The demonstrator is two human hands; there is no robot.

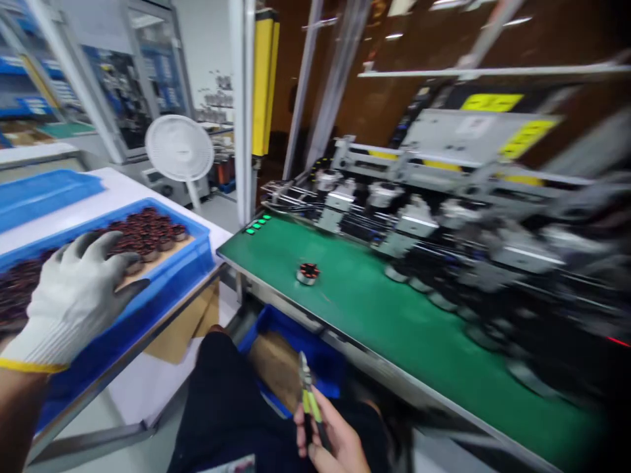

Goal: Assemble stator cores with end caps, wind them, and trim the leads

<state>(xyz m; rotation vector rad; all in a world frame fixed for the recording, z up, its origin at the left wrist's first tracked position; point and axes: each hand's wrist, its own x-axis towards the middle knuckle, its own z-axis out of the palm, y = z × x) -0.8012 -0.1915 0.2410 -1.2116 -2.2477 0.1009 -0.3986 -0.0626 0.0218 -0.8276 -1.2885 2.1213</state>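
Note:
My left hand (81,289), in a white knit glove with grey fingertips and a yellow cuff, reaches over a blue tray (202,246). Its fingers are spread and slightly curled. Many small copper-wound motor stators (152,226) fill the tray; whether my fingertips touch one cannot be made out. Low over my lap, my bare right hand (332,427) is closed around cutting pliers (306,387) with green and black handles, jaws pointing up and away. A single wound stator (308,272) sits apart on the green work surface (355,309).
Machine stations (409,223) line the back of the green surface, with a blurred row of round parts before them. A blue bin (269,318) with a brown bottom sits below its edge. Another blue tray (49,190) lies far left. A white fan (180,148) stands behind.

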